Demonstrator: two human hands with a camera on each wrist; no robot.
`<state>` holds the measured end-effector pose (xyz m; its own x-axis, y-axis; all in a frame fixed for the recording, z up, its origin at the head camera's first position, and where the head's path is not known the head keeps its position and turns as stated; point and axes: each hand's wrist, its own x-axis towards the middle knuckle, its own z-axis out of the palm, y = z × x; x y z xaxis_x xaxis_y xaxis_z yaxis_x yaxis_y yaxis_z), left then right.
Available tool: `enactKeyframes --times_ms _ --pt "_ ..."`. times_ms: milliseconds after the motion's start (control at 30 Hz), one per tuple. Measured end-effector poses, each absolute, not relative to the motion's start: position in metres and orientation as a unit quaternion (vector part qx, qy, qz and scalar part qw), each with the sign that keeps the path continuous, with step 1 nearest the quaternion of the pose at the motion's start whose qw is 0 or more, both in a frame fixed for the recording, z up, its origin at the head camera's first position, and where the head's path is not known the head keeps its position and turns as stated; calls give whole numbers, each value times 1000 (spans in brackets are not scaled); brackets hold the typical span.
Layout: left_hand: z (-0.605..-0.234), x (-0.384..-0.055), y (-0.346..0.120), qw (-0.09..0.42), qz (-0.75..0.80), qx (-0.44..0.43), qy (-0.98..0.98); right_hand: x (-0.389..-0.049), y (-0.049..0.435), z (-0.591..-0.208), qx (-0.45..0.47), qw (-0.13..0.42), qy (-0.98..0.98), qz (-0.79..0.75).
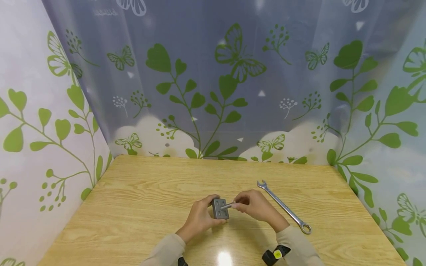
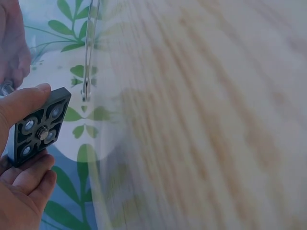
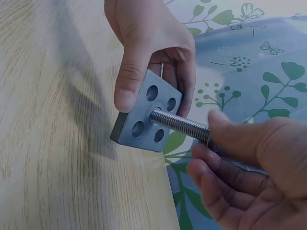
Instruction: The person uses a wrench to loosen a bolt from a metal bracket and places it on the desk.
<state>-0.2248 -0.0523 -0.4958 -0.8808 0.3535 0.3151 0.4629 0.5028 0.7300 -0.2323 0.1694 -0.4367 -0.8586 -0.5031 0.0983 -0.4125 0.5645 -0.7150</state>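
Note:
My left hand (image 1: 200, 216) grips a square dark grey plate (image 3: 154, 108) by its edges, thumb on one side and fingers on the other. Four holes surround the plate's middle, where a threaded bolt (image 3: 180, 122) enters. In the left wrist view the plate's ribbed back (image 2: 42, 125) shows the bolt's end at its centre. Thumb and fingers of my right hand (image 1: 255, 205) pinch the bolt's outer end; that end is hidden by the fingers. Both hands hold these parts over the table.
A combination wrench (image 1: 284, 207) lies slantwise on the wooden table (image 1: 149, 184), just right of my right hand. Curtains (image 1: 206, 111) printed with leaves and butterflies hang behind the table and at both sides.

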Motion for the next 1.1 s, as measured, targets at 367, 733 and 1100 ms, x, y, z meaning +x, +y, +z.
enactKeyframes --times_ms 367,733,1100 --pt "-494 -224 -52 60 -441 -230 -865 -234 171 -436 -284 60 868 -403" --pt "-495 -223 -53 57 -439 -233 -866 -235 170 -439 -279 79 878 -380" --pt "-494 -223 -50 63 -441 -233 -864 -231 169 -439 -218 82 883 -406"
